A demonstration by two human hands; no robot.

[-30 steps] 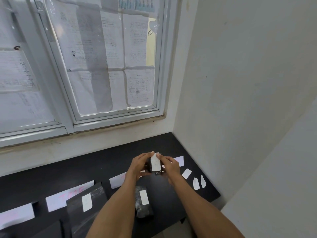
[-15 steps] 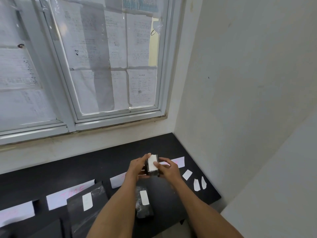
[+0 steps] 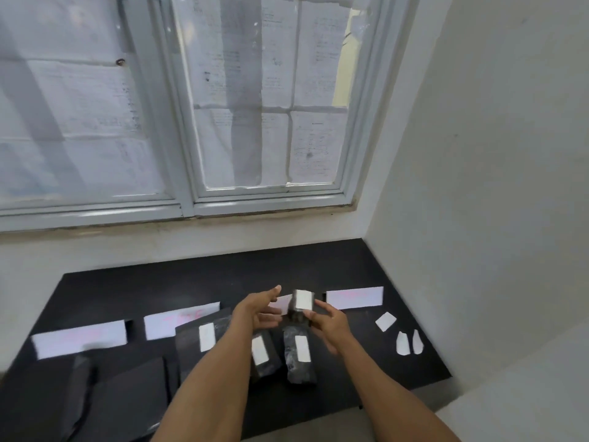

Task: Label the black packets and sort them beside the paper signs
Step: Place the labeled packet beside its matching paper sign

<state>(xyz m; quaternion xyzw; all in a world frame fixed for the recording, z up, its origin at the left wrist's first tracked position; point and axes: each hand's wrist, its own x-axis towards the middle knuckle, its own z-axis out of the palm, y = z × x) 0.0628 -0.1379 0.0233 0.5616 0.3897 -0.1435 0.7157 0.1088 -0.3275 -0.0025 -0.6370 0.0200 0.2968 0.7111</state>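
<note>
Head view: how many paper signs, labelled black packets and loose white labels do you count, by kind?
Paper signs: 4
Labelled black packets: 4, one held in the right hand
Loose white labels: 3
Total: 11
Unlabelled dark packets at lower left are too blurred to count.

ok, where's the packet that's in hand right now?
Head view, just right of centre: the packet is pinched by the right hand above the table, between the left hand and the rightmost sign.
</note>
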